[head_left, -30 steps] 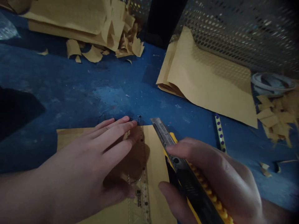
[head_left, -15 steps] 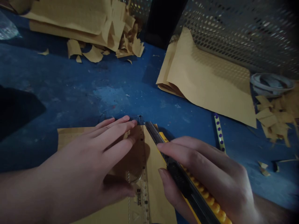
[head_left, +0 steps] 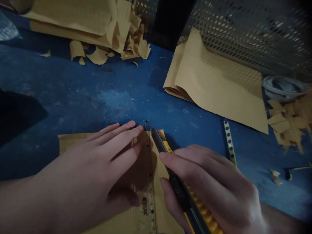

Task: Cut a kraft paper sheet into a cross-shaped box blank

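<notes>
Nearest us, our right hand (head_left: 214, 182) has its fingers wrapped around a yellow-and-black utility knife (head_left: 180, 191), slanted with its tip just beside the ruler's far end. Our left hand (head_left: 97, 169) lies with fingers outstretched and slightly spread, grasping nothing, over the clear ruler (head_left: 152, 195) on the brown paper (head_left: 117, 222), which lies on the near part of the desk (head_left: 78, 87). We cannot tell whether the blade has entered the paper. To cut well, we should press the ruler firmly, hold our left fingertips back from its cutting edge, and draw the blade towards us lightly and evenly, flush against it.

Farther off, beyond folded brown sheets (head_left: 219, 87), stands a perforated metal wall (head_left: 239, 42), perhaps a basket's side; its contents are too blurred to tell. Inside a whitish ring-shaped item (head_left: 278, 94), we cannot make out anything definite.
</notes>
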The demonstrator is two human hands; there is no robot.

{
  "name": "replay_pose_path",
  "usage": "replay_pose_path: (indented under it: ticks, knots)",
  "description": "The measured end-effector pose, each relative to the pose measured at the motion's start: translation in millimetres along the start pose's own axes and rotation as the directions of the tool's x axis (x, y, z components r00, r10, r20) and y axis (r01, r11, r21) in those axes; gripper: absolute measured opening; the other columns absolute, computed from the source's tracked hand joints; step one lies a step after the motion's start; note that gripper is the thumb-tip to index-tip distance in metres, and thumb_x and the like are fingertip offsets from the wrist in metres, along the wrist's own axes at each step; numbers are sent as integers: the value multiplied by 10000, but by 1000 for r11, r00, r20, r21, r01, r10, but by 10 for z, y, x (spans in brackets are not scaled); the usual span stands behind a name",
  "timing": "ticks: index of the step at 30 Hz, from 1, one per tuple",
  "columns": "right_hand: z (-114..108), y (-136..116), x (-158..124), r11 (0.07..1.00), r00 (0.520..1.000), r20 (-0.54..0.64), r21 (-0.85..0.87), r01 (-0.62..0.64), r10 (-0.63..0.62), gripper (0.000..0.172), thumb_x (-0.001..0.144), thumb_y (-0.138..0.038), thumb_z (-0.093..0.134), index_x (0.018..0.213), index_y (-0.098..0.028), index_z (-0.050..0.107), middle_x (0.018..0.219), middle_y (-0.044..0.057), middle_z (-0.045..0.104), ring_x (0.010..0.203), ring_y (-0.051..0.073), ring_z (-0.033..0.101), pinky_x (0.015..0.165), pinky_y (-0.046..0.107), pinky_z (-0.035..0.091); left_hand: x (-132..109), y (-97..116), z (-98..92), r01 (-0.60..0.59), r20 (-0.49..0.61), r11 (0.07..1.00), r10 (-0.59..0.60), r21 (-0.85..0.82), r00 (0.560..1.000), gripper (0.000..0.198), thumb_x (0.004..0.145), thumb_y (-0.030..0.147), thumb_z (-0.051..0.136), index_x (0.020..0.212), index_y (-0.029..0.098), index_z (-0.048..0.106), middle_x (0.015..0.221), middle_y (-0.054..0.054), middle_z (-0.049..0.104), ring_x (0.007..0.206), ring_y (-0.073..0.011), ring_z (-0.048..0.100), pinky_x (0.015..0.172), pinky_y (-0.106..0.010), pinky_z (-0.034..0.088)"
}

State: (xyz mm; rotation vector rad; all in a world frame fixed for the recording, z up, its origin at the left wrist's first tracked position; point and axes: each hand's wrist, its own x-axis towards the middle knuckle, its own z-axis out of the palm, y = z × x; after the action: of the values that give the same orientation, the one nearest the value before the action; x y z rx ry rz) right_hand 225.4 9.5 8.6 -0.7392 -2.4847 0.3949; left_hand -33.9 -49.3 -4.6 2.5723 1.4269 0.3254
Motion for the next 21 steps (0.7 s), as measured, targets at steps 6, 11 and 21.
replay_pose_path:
  ticks: [6, 11, 21]
  knots:
    - [-2, -114, 56, 968, 986, 67, -189, 166, -156, 236, 1050, -51, 526, 1207, -61, 701, 920, 92, 806, 793, 250, 753, 699, 449, 604, 74, 22, -42, -16, -28, 1000, 17, 11, 999, 512, 969, 359, 601, 1441, 167, 659, 1596, -89, 656, 1527, -279, 604, 1299, -486, 533]
    - [10, -151, 91, 965, 985, 84, -203, 164, -150, 213, 1026, -24, 560, 1176, -58, 707, 904, 107, 819, 762, 267, 763, 658, 465, 623, 110, 14, -52, -31, -38, 999, 32, 42, 999, 467, 931, 330, 587, 1341, 156, 726, 1583, -100, 669, 1497, -301, 635, 1260, -507, 571]
    - [116, -158, -55, 933, 972, 10, -276, 230, -236, 140, 974, -159, 656, 975, -173, 795, 713, -6, 703, 592, 168, 663, 546, 376, 609, 112, 9, -76, -15, -2, 998, 15, -53, 1000, 575, 924, 309, 657, 1463, 111, 672, 1599, -161, 646, 1463, -392, 656, 1207, -603, 602]
